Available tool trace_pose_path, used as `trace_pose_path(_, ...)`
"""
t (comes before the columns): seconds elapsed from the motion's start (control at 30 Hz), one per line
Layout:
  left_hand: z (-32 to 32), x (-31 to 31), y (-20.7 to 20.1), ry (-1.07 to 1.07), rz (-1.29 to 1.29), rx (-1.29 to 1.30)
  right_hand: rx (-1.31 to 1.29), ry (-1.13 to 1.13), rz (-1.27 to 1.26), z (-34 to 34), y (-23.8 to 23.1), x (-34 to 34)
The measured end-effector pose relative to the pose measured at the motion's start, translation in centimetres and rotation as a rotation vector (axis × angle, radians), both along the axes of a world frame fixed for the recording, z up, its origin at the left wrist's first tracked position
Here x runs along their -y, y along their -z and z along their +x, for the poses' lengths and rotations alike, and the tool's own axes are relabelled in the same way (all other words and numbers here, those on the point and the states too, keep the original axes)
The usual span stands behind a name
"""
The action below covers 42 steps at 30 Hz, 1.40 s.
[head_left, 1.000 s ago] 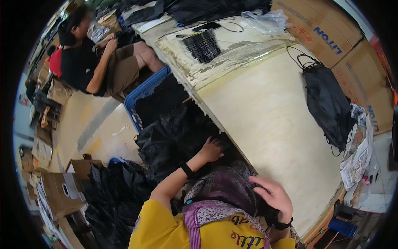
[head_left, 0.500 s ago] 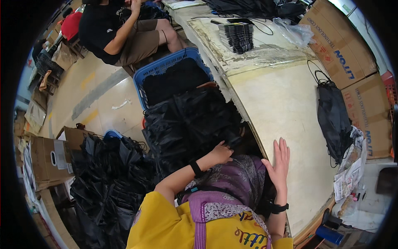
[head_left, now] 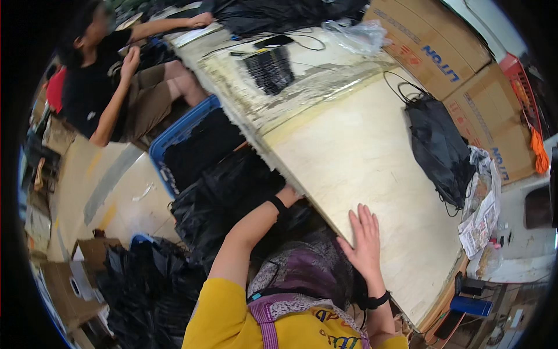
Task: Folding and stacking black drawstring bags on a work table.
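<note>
My right hand (head_left: 365, 241) lies flat on the pale tabletop (head_left: 343, 157), fingers stretched out and thumb apart, holding nothing. My left hand (head_left: 286, 196) reaches in at the table's left edge, over a heap of black fabric (head_left: 215, 198). Its fingers are hidden there, so I cannot see whether they hold anything. The heap lies over the near part of a blue plastic basket (head_left: 160, 152), which has more folded black cloth inside. A black bag with drawstring cords (head_left: 437, 148) rests on the right side of the tabletop.
A bundled stack of thin dark pieces (head_left: 270, 70) stands farther up the table, near clear plastic film (head_left: 357, 36). Cardboard boxes (head_left: 465, 104) line the right side. Another black heap (head_left: 148, 291) lies at lower left. A co-worker in black (head_left: 96, 87) sits beyond the basket.
My left hand has moved forward from my lap to the table's edge, its fingers now out of sight. My right hand stays flat. The view has shifted, and the co-worker's arm now stretches onto the table.
</note>
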<state>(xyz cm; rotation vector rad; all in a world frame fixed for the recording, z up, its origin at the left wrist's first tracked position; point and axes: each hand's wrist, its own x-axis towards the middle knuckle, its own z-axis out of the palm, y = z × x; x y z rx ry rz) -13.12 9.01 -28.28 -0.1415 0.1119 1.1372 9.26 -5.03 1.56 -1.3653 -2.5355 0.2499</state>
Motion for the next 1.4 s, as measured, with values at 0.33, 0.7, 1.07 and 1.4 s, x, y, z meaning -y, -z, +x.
trace_pose_path(0.33, 8.5, -14.8, -2.6, 0.525, 0.297, -0.333, -0.025, 0.022, -0.209, 0.6, 0.2, -1.5)
trace_pose_path(0.7, 7.0, -13.1, 2.1, 0.753, 0.609, -0.736, -0.111, 0.047, -0.254, 1.7, -0.8, -1.5)
trace_pose_path(1.07, -0.9, -7.4, 4.1, 0.752, 0.867, -1.191, -0.126, -0.029, -0.228, 2.5, 0.7, -1.5)
trace_pose_path(1.4, -5.4, 1.5, 1.3, 0.621, 1.067, -1.675, -0.157, 0.025, -0.204, 1.8, -1.2, -1.3)
